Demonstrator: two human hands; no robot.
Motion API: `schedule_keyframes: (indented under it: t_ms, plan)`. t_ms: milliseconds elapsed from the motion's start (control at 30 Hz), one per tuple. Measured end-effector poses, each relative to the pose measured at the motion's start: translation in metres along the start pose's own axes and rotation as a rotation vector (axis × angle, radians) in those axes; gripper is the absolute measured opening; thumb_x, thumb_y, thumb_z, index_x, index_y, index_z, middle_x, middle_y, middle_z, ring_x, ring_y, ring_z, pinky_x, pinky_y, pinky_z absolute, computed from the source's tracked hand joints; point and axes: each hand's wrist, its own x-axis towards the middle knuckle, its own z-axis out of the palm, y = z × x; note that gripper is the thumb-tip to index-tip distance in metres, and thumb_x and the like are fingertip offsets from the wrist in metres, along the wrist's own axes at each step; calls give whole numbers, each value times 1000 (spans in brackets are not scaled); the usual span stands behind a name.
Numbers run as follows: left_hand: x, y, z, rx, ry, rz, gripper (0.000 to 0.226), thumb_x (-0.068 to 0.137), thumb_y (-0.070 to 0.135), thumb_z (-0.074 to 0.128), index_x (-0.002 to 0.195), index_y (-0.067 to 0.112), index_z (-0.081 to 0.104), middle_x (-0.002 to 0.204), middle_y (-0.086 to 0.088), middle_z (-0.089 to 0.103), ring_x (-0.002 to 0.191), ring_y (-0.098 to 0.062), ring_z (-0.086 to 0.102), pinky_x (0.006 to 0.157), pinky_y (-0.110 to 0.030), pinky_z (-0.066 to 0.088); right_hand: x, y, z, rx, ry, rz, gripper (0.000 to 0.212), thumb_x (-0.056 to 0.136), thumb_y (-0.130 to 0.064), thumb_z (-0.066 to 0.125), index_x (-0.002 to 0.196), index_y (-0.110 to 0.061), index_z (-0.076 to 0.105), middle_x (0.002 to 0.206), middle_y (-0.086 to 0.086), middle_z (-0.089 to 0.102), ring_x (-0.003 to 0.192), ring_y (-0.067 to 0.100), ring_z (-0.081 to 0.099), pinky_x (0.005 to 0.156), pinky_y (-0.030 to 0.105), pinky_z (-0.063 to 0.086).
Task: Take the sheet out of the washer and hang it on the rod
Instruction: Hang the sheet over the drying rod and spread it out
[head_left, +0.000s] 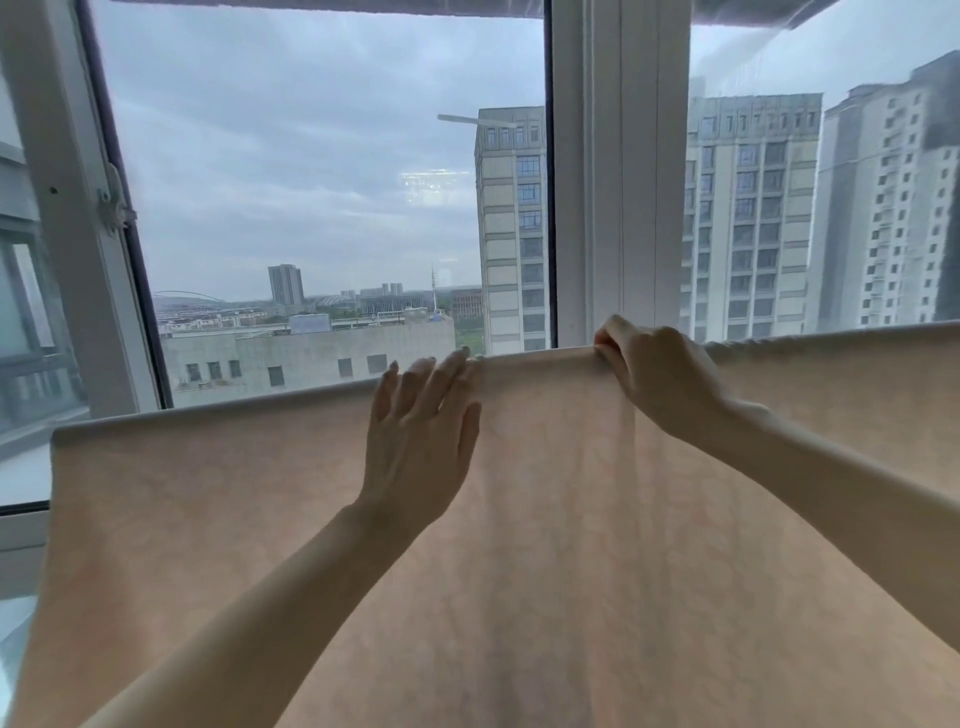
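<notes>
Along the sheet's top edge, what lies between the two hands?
Only the sheet itself: a short bare stretch of its folded top edge runs from the flat, open left hand to the right hand pinching it. Head view.

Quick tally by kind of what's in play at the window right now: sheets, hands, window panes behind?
Pale peach fabric sheet, draped over a line: 1
Bare hands: 2, left hand flat on the sheet, right hand pinching its top edge
Glass window panes in white frames: 2, left pane, right pane
Total: 5
</notes>
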Motion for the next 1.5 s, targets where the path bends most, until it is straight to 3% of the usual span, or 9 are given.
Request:
schedule_keyframes:
  t_ms: [133,300,467,667,800,1100,1333,1500]
  plan:
    - [9,16,5,65,-71,-1,46,98,36,36,137,17,50,136,-3,54,123,-33,49,107,-55,33,-1,1,3,22,-3,3,21,102,-29,41,96,-14,55,64,-1,59,53,16,55,56,31,48]
    - [24,36,8,144,-140,-51,50,95,41,33,135,17,51,124,-2,59,114,-30,52,105,-53,34,-5,5,5,19,33,-21,18,101,-30,40,96,-18,52,67,1,58,55,21,55,59,36,51]
    - [32,56,21,138,-119,-11,47,94,37,44,135,14,52,124,-3,61,110,-29,56,108,-51,34,-10,19,-2,50,-10,-76,15,99,-26,41,98,-18,53,73,-3,60,58,15,57,56,35,52]
    - [34,60,32,160,-67,-26,46,94,36,40,133,15,53,121,-4,61,107,-32,54,106,-51,35,-22,61,-16,44,-19,-31,12,98,-24,50,103,-17,58,92,-3,68,74,12,62,67,30,54]
    - [36,64,34,135,-40,-45,42,93,35,44,127,15,57,111,-5,63,100,-34,54,98,-48,40,-20,72,-20,51,-41,-37,7,95,-24,56,96,-17,59,82,1,67,70,16,63,67,36,56]
    - [35,64,33,130,10,-47,38,92,31,48,125,15,59,105,-4,64,97,-33,55,96,-47,41,-15,67,-28,-58,-127,-31,10,101,-23,44,93,-16,46,78,3,57,62,13,54,63,33,52]
    - [33,63,34,124,37,-27,39,91,27,49,128,15,57,108,-4,64,94,-33,55,95,-46,41,-14,103,-42,-143,-162,112,16,96,-3,44,89,-17,39,73,-1,53,60,13,52,54,28,43]
    - [37,71,36,149,25,-55,39,92,29,46,127,18,57,108,-2,64,93,-35,53,93,-48,40,-30,125,-48,-28,-133,130,8,100,-15,43,93,-17,46,77,2,61,61,15,59,60,37,54]
